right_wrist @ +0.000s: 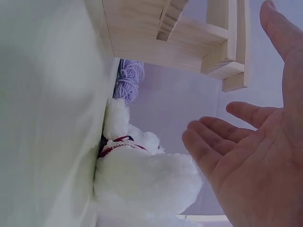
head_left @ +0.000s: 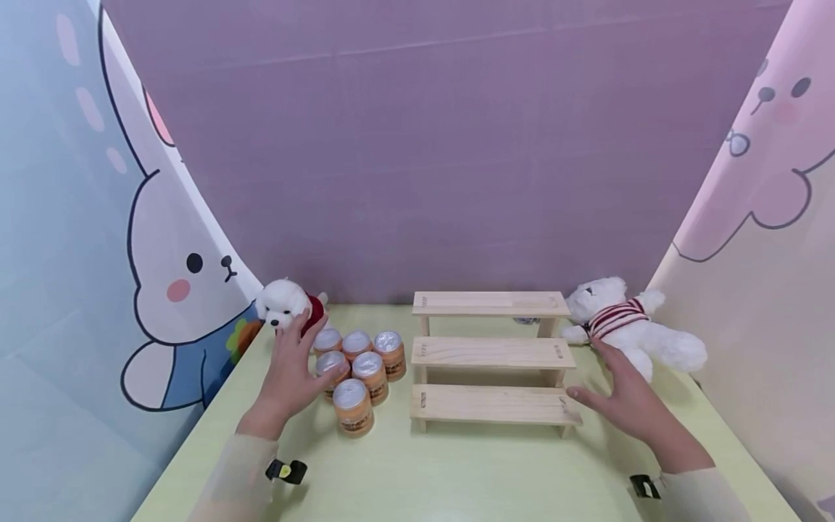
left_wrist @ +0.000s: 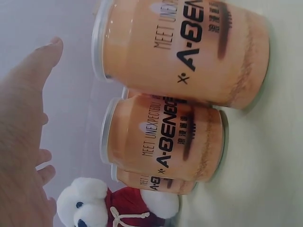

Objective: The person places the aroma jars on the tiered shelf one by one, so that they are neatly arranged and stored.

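Observation:
My left hand (head_left: pixel 291 377) hovers at the left side of several orange cans (head_left: pixel 355 419) with silver lids, fingers spread. In the head view its thumb overlaps one can; the left wrist view has the hand (left_wrist: pixel 23 123) apart from the printed cans (left_wrist: pixel 163 137). Nothing is in its grasp. On the other side, my right hand (head_left: pixel 629 406) is held, fingers extended, by the right end of a three-tier wooden rack (head_left: pixel 492 353). It too holds nothing, and in the right wrist view the palm (right_wrist: pixel 260 165) shows bare beside the rack (right_wrist: pixel 156 38).
A white plush dog (head_left: pixel 280 301) in red sits behind the cans. Right of the rack lies a white plush bear (head_left: pixel 652 341) in a striped top. Purple yarn (right_wrist: pixel 128 80) rests behind the rack. Printed curtains flank the pale table (head_left: pixel 470 471), with a purple backdrop (head_left: pixel 443 159) behind.

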Motion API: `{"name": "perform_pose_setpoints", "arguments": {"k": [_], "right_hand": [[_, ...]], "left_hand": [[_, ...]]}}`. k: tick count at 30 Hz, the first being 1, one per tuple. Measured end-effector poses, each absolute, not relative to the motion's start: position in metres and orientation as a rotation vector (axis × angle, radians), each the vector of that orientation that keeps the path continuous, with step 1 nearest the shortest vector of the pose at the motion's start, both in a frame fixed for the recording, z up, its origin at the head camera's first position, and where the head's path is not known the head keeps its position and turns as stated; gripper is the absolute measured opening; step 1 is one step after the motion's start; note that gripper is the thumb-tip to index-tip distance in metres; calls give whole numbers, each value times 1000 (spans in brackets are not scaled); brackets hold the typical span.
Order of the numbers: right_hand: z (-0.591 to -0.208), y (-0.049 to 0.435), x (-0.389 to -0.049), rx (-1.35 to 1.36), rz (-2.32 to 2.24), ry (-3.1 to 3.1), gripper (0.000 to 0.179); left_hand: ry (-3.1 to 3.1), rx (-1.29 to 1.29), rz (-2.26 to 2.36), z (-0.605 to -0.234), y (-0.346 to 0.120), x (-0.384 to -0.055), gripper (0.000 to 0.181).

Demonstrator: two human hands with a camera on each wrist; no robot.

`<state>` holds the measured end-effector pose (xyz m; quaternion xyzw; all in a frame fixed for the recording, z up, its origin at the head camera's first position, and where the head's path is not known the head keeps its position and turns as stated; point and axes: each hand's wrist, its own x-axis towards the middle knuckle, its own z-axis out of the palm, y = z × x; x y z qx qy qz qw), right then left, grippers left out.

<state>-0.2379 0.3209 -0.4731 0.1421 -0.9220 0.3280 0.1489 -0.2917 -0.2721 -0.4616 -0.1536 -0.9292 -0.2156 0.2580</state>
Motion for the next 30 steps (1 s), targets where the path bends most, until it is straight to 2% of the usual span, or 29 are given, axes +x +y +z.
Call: {"name": "perform_pose_setpoints", "arguments": {"k": [15,24,30], "right_hand": [[-488,314,-232,519,1084,-2597,91],[-494,312,-228,491,1177,-2668,87],[-500,313,-228,501,1288,-2714,82]], "left_hand": [[-2507,-428,-654,-465,-268,-269,94],[-2497,-404,-703,-471,-264,-256,96],[-2497,-386,-810,-478,-263,-250,85]]}}
